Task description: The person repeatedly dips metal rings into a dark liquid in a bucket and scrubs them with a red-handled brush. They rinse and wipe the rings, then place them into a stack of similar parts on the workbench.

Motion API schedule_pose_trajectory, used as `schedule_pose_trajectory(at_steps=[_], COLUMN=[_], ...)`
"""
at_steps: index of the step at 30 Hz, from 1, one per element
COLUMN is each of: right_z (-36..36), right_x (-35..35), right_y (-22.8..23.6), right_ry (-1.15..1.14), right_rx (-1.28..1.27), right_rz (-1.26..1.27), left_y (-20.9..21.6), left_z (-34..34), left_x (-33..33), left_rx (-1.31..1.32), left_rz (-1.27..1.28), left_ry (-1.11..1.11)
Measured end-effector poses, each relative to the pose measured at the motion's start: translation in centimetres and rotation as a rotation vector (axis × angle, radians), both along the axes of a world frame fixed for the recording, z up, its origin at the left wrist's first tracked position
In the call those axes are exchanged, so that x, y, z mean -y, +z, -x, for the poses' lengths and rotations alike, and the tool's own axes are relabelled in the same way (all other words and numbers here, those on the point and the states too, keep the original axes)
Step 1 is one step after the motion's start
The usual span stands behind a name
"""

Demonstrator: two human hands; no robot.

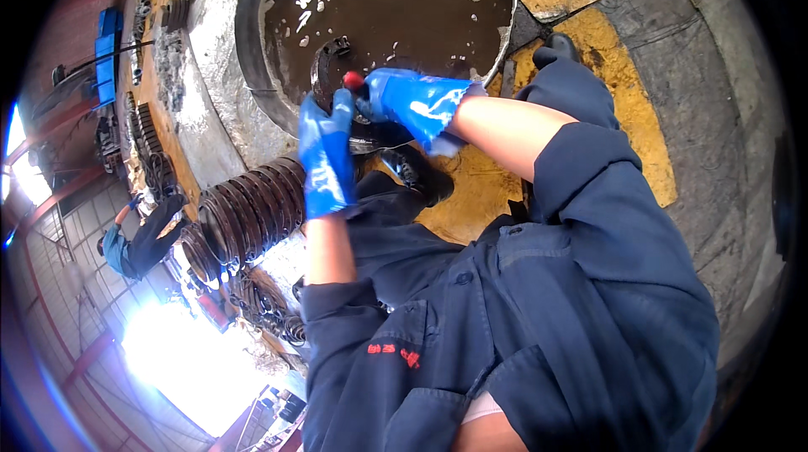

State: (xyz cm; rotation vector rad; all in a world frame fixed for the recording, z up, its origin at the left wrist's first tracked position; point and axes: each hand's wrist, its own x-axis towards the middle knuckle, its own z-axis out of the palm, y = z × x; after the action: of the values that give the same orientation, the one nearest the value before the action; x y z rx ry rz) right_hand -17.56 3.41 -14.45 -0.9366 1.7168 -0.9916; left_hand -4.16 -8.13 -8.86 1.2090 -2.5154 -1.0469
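Note:
Both my hands wear long blue rubber gloves and meet at the near rim of a large round tub [249, 39] of murky brown liquid. A dark, wet, curved metal piece [322, 73], like part of a ring, stands up over the liquid. My left hand [328, 145] is closed on its near side. Beside it, my right hand [404, 103] grips a tool with a red end [353, 80]; the rest of that tool is hidden by the glove and the metal piece. Patches of pale foam float on the liquid.
A row of dark metal rings [252, 208] stands left of my left forearm. Looser dark parts [265, 305] lie below it. Further left, another person [135, 241] bends near metal parts by a blue container [107, 56]. Worn yellow boards [623, 90] cover the floor at right.

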Motion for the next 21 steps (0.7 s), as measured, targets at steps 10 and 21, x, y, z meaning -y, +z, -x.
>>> schedule_pose_trajectory(at_steps=[10, 21], right_z=[2.0, 0.0], right_x=[-2.0, 0.6], right_y=[0.1, 0.4], right_ry=[-0.22, -0.045], right_rx=[1.01, -0.005], right_rz=[0.128, 0.036], left_y=[2.2, 0.6], left_z=[2.2, 3.9], left_x=[3.0, 10.0], left_rx=[0.272, 0.267], left_rz=[0.024, -0.524], left_ry=[-0.155, -0.04])
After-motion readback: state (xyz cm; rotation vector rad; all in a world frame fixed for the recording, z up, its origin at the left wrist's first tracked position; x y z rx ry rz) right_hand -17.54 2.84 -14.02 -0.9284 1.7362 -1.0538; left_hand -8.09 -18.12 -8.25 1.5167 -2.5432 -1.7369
